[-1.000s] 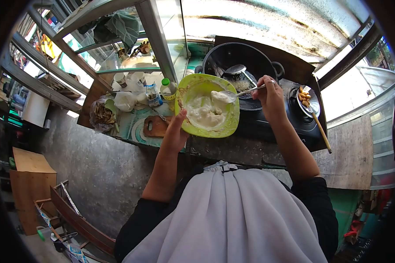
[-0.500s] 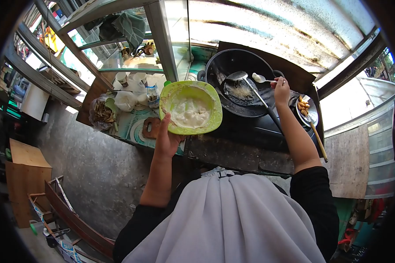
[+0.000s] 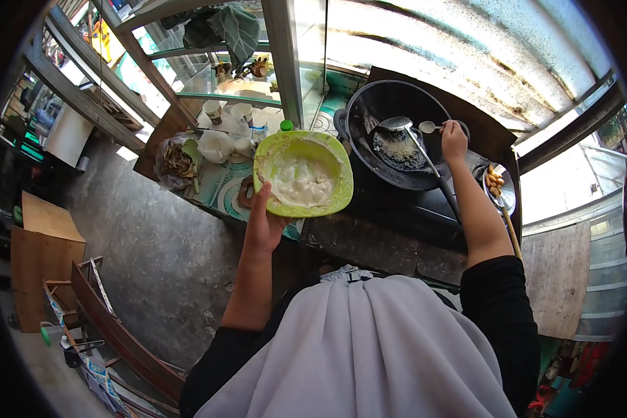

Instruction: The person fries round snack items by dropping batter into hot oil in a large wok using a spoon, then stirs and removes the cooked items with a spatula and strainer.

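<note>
My left hand (image 3: pixel 263 221) is closed on the near left rim of a lime-green bowl (image 3: pixel 343 182), tilted so its inside shows. Thick white batter (image 3: pixel 303 182) lies in the bowl and smears its walls. In my right hand (image 3: pixel 455 141) is a small spoon (image 3: pixel 429 127), pinched by its handle over the right side of a black wok (image 3: pixel 359 111). A pale coating shows on the spoon's bowl. Inside the wok, a long-handled metal turner (image 3: pixel 396 124) leans across the rim, above bubbling oil (image 3: pixel 401 150).
Right of the wok stands a plate (image 3: pixel 508 191) with browned fried pieces (image 3: pixel 494 180) and a wooden-handled utensil (image 3: pixel 514 233). Cups (image 3: pixel 212 111), a plastic bag (image 3: pixel 168 164) and a wooden board (image 3: pixel 246 191) sit at left. A glass-paned frame (image 3: pixel 285 63) rises behind.
The spoon has tilted and come in closer over the wok, and the white lump on it is gone. My left hand keeps the bowl in place. The view has shifted slightly left.
</note>
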Action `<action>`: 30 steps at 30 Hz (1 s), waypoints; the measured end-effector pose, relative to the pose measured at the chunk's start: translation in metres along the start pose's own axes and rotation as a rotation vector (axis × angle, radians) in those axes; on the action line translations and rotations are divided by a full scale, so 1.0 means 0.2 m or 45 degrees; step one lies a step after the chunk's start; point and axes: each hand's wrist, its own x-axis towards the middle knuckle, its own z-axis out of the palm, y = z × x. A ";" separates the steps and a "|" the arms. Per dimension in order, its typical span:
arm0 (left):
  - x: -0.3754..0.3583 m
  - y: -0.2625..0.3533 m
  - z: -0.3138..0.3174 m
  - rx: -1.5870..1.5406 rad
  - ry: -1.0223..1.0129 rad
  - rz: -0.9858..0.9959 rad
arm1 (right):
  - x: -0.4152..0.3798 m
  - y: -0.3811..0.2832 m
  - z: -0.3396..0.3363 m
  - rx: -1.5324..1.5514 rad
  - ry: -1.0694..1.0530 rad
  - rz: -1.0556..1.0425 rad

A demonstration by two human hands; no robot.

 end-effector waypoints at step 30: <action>0.03 -0.06 0.19 0.075 -0.390 -0.084 | -0.71 -1.00 -0.42 1.140 -0.935 0.146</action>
